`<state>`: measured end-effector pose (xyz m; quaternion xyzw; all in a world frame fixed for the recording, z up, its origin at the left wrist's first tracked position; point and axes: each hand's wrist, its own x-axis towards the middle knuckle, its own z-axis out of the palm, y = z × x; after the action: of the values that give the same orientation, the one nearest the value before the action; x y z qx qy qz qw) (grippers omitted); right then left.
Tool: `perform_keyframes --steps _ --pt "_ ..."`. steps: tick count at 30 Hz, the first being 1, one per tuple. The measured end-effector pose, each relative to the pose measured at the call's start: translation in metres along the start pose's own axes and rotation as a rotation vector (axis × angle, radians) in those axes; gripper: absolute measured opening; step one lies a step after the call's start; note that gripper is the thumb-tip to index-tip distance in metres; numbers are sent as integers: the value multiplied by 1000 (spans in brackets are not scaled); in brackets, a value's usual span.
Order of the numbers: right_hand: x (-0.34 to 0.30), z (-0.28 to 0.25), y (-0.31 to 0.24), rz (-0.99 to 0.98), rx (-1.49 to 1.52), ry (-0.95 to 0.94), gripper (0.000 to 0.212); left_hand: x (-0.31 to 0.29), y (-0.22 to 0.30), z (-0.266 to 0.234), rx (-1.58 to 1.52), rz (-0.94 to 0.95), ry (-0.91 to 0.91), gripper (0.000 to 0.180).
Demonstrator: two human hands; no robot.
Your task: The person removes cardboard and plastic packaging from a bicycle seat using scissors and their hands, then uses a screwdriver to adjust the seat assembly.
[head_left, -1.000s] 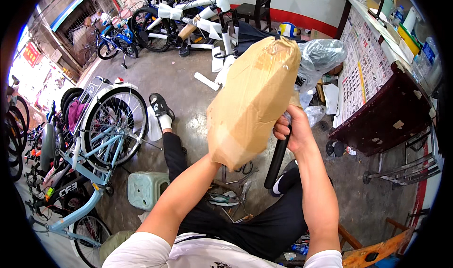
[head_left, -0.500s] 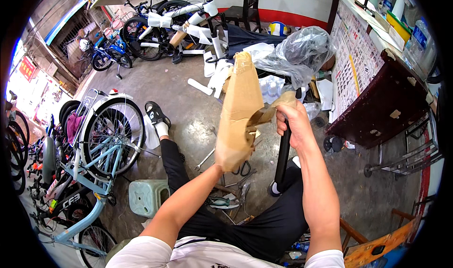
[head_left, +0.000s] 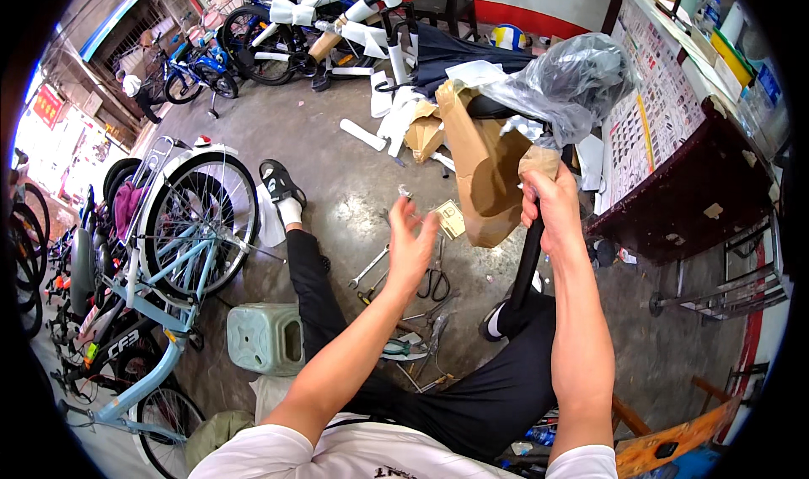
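A bicycle workshop is indicated. Beyond and left of the gripping right hand (head_left: 553, 214), a white-wrapped bicycle (head_left: 291, 12) is parked; farther left of it, a light-blue bicycle (head_left: 141, 385) is stood; nearer and left of the grip, a wrench (head_left: 370, 266) and pliers (head_left: 398, 346) are strewn on the floor (head_left: 330, 155).

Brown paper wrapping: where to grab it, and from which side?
Probably its long left edge, pinched by the left hand coming from the left. The brown paper wrapping gapes open, and its left panel faces that open hand unobstructed; on its other side, the right hand grips the black tube.
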<state>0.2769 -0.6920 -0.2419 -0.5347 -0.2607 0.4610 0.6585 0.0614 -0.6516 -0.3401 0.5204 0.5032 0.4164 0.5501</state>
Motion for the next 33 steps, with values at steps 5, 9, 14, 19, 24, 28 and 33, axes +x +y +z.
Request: perform_keyframes --steps 5,9,14,19,24,28,33 --pt "2 5 8 12 -47 -49 15 61 41 54 216 158 25 112" --pt "-1 9 8 55 -15 -139 15 89 3 54 361 -27 -7 107" --pt "-8 4 -1 119 36 -158 15 112 -51 28 549 -84 -46 83" --pt "-9 -2 -10 164 116 -252 14 128 -70 22 520 31 -80 59" --pt "-6 -6 -8 101 51 -187 19 139 -38 1 968 -67 36 33" --pt "6 -20 -2 59 -159 37 29 161 -28 -54 1220 -134 7 43" --pt "15 -22 15 179 -155 39 35 167 -9 -72 1270 -127 129 42"
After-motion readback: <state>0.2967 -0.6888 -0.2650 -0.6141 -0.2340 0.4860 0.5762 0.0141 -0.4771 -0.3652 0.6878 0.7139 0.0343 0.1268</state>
